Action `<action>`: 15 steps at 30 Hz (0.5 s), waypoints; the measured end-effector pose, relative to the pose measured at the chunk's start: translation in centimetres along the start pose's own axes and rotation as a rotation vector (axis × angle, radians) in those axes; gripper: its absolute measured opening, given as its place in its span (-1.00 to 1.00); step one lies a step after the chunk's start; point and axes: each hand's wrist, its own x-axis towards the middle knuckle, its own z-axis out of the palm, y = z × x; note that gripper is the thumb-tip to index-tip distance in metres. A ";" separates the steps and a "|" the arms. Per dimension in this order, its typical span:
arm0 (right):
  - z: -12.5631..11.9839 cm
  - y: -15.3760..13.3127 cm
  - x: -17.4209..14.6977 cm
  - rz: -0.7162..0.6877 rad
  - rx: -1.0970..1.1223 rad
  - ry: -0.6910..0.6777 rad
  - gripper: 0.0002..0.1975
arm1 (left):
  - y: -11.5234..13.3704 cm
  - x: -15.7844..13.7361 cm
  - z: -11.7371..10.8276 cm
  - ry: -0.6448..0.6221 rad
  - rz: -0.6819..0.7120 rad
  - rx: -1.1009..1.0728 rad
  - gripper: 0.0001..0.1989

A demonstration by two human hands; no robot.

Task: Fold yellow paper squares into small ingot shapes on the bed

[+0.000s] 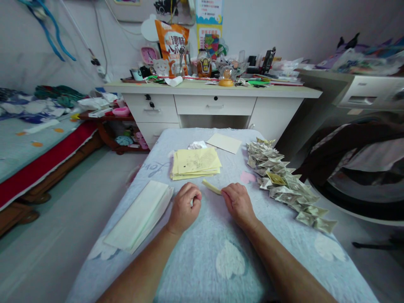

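My right hand (239, 203) pinches the right end of a narrow folded yellow paper strip (211, 186). The strip's left end points up and to the left, over the cloth. To its left, my left hand (184, 207) is curled closed, thumb and fingers making a small ring, and no object shows in it. A stack of yellow paper sheets (196, 163) lies just beyond the hands. Beside my left hand is a long pile of pale folded paper (139, 216). Rows of pointed folded paper pieces (284, 187), a few of them gold, overlap along the right side.
A blue patterned cloth (202, 261) covers the table. Cream card (224, 143), crumpled white tissue (197, 145) and a pink paper piece (248, 177) lie on it. Behind stands a cluttered white desk (217, 88); a bed (41, 143) is left, a washing machine (362, 126) right.
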 end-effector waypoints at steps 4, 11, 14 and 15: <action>0.2 0.0 -0.1 0.151 0.267 0.111 -0.77 | 0.6 -0.3 0.5 -0.106 -0.013 -0.078 -0.83; 0.9 -0.6 -0.3 0.380 0.850 -0.098 -0.78 | -0.8 0.1 1.7 -0.108 -0.183 -0.469 -0.92; 0.9 -1.0 -0.3 0.368 1.029 -0.171 -0.76 | -1.5 0.1 2.2 -0.141 -0.291 -0.640 -0.89; 0.9 -1.1 -0.3 0.366 1.081 -0.205 -0.74 | -1.6 0.1 2.3 -0.154 -0.321 -0.674 -0.88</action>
